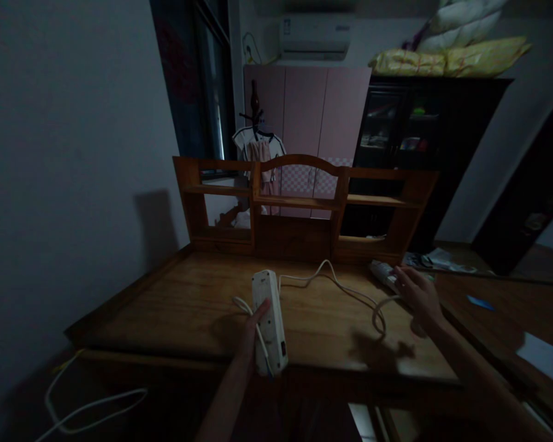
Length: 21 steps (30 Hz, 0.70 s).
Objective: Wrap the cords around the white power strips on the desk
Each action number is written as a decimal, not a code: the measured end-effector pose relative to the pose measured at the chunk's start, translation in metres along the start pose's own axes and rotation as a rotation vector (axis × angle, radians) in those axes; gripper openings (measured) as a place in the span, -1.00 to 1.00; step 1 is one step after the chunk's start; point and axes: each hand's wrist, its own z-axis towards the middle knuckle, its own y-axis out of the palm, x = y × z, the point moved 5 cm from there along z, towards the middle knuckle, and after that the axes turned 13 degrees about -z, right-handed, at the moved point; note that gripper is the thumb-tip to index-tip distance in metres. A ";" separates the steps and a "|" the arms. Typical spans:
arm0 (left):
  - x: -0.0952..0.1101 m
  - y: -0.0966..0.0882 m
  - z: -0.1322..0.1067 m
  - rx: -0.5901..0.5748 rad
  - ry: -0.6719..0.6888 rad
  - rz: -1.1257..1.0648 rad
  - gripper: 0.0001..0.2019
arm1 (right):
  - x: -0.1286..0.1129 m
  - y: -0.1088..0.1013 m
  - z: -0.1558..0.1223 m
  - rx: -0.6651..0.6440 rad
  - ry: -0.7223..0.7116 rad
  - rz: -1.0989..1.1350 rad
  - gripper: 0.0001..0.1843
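Observation:
My left hand [253,328] grips a white power strip [268,319] from underneath and holds it above the front of a wooden desk [188,307]. Its white cable [336,283] runs across the desktop to the right and loops near my right hand [417,293]. That hand reaches over the desk's right side with fingers spread, resting on or just above a second white power strip [383,273] near the cable's end. The room is dim.
A wooden shelf unit [304,202] stands along the desk's back edge. More white cable [87,399] hangs off the desk's left front toward the floor. A dark cabinet [424,141], pink wardrobe [313,116] and wall air conditioner [314,37] stand behind.

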 end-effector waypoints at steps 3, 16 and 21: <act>0.003 0.003 -0.003 0.010 -0.004 0.029 -0.53 | -0.011 0.013 0.000 -0.029 -0.103 -0.108 -0.62; 0.006 0.003 -0.002 -0.170 0.091 -0.065 -0.37 | 0.006 0.096 0.007 -0.360 -0.385 -0.723 -0.57; 0.010 0.006 -0.005 -0.240 0.051 0.017 -0.34 | 0.011 0.127 -0.006 -0.320 -0.637 -1.064 -0.75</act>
